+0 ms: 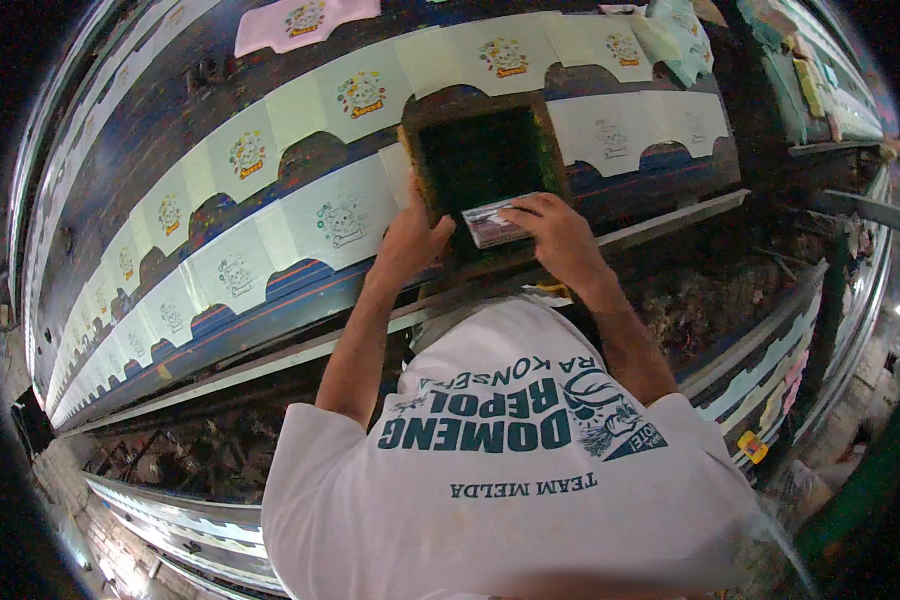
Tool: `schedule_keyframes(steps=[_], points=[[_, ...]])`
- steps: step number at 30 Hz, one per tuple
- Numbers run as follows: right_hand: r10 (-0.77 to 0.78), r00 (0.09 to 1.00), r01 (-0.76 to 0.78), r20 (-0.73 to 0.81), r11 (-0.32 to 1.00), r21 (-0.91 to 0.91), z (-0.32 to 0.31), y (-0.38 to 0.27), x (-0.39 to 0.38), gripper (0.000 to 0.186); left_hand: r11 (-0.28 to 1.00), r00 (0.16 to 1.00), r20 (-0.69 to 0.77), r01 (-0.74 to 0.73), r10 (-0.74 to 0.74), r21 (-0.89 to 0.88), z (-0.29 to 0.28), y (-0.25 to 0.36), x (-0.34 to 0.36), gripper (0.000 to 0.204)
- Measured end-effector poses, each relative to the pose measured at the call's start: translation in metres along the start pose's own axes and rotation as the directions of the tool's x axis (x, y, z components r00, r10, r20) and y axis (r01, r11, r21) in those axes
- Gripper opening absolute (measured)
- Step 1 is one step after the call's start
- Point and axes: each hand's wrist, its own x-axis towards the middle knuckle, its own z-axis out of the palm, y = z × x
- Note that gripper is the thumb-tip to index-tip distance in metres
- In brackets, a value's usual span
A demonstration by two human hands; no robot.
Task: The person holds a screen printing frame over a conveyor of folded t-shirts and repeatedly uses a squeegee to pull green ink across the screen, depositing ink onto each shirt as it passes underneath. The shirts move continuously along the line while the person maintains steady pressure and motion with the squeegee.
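A screen-printing frame (pixel 553 140) with a dark green mesh lies over the near row of cloth pieces on the long table. My left hand (pixel 410 238) is closed on the frame's left edge, near its lower corner. In my right hand (pixel 560 235) is a pale, flat squeegee (pixel 492 226), held low on the mesh with the fingers over its right end. Beside the frame on the left is a white cloth piece (pixel 340 222) with a dark outline drawing and a few green marks. The cloth beneath the frame is hidden.
Several white cloth pieces (pixel 362 95) with coloured cartoon prints line the table's far row. A pink piece (pixel 308 22) lies behind them. Crumpled pale cloth (pixel 682 45) sits at the back right. A raised rail (pixel 670 216) runs along the near table edge; another table stands at right.
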Motion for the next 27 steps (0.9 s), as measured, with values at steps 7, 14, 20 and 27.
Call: schedule_keyframes(steps=[7,14,20,27], points=[[-0.055,0.998,0.055,-0.013,0.998,0.030,-0.013,0.011,-0.002,0.056,0.994,0.997,-0.077,0.021,-0.013,0.109,0.003,0.029,-0.007,0.106],[-0.099,0.993,0.098,-0.069,0.995,-0.016,-0.069,0.094,-0.030,0.054,0.997,0.995,-0.082,-0.044,0.049,0.061,0.068,0.093,0.034,0.110],[-0.116,0.989,0.110,-0.096,0.992,-0.059,-0.105,0.186,-0.055,0.048,0.991,0.998,-0.066,0.011,-0.003,0.134,0.148,0.135,0.087,0.109],[-0.144,0.986,0.137,-0.083,0.987,-0.078,-0.107,0.218,-0.063,0.044,0.996,0.993,-0.110,-0.031,0.040,0.083,0.174,0.139,0.107,0.097]])
